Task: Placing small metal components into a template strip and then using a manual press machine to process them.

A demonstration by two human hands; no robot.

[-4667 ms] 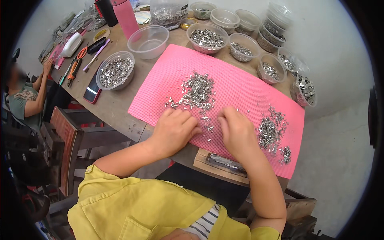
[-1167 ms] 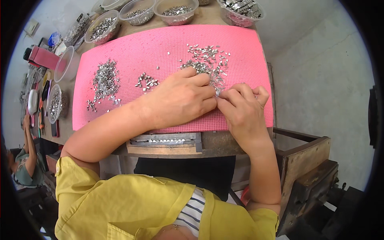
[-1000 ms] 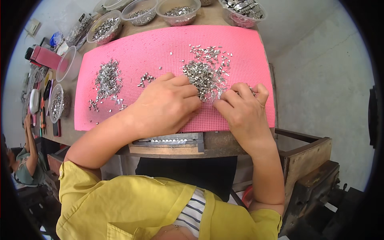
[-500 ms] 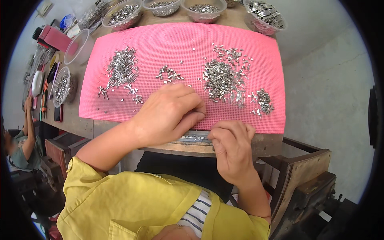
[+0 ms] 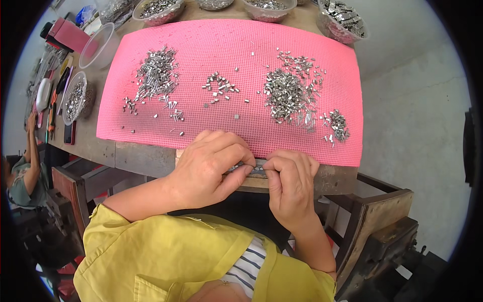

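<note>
My left hand (image 5: 214,163) is bent over a narrow grey metal strip (image 5: 259,169) at the table's front edge. Its thumb and index finger are pinched together; what lies between them is too small to make out. Close by on the right, my right hand (image 5: 293,183) pinches at the same strip, its fingertips hiding whatever they hold. Small shiny pieces line part of the strip. On the pink textured mat (image 5: 201,40) lie a left pile of thin metal pieces (image 5: 155,74), a loose middle cluster (image 5: 219,85), a large right pile (image 5: 286,95) and a smaller heap (image 5: 338,126).
Clear plastic tubs of metal parts (image 5: 342,22) stand along the back. Another filled tub (image 5: 76,100) and an empty tub (image 5: 99,48) are at the left, near pliers (image 5: 52,110) and a phone (image 5: 70,132). A co-worker (image 5: 27,176) sits far left.
My left hand has drawn back from the mat to the strip, closer to my right hand. Single metal pieces below the middle cluster are now uncovered. The view has shifted slightly.
</note>
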